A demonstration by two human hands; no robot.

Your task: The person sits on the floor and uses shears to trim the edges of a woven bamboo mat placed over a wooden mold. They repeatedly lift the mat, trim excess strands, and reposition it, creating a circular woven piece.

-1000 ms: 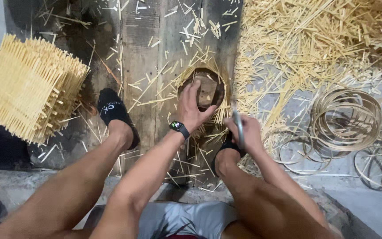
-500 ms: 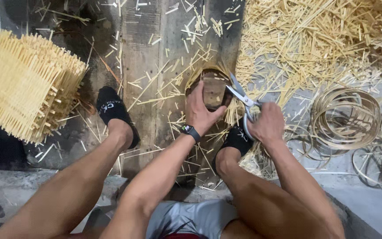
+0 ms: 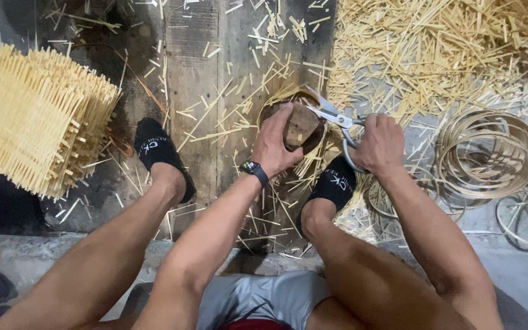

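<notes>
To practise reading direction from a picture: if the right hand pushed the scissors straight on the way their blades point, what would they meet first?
Probably the small woven basket steadied by the left hand: the scissors in the right hand point up-left at its rim, tips seemingly touching.

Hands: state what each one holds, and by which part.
Left hand grips the brown block from its left side; right hand holds the scissors by the handles.

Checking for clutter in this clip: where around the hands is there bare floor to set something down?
Barest: the grey floor strip at the bottom left, below the stack of woven slats. The wooden boards carry scattered slivers. Crowded: the offcut heap top right, the coiled hoops, and around the left hand and right hand.
</notes>
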